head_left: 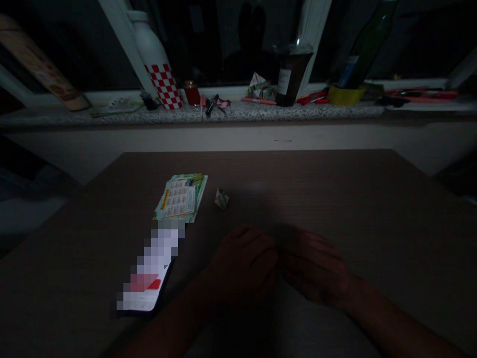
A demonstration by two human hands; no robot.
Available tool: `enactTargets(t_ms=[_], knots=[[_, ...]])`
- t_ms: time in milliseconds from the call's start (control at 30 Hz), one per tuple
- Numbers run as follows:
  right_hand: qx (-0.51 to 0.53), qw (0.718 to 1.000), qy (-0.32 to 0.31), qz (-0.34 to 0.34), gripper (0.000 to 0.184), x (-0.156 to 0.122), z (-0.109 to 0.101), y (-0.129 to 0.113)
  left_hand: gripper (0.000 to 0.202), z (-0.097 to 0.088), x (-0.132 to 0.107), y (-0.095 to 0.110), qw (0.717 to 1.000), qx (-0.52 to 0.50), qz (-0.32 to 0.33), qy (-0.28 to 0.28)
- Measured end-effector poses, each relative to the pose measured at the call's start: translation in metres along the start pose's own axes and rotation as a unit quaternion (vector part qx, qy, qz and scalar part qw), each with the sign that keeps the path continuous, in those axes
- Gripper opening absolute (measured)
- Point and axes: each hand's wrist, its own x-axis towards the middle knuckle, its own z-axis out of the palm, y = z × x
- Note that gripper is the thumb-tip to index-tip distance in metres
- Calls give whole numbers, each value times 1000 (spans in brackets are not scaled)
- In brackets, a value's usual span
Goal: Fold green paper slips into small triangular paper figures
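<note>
Both my hands rest close together on the dark wooden table (335, 189), near its front edge. My left hand (244, 266) is curled with its fingers closed. My right hand (316, 271) is slightly blurred, its fingers bent toward the left hand. The dim light hides whatever lies between them. A small folded paper piece (221, 198) sits on the table just beyond my left hand. A stack of printed paper sheets (181, 197) lies to its left. A lit phone (149, 276) lies left of my left hand.
A stone windowsill (112, 117) runs along the back. It holds a red-and-white checked bottle (158, 64), a dark bottle (290, 74), a green bottle (367, 44), a tape roll (345, 95), folded paper shapes (259, 84), pens and clips.
</note>
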Motion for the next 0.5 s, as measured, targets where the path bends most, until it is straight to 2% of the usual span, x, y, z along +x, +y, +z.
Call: enactTargets(t_ms=[167,333,500], knots=[[-16,999,-33,-16,17,-1,-3,-1,5,1,-1,-2,1000,4,10,-6],[-6,999,-7,-35,19,5,-6,-5,4,-2,-1,-2,1000,-14,0,18],[-9,999,6,-34,11,10,-11,-7,6,-6,-3,-8,998,-37,-29,28]])
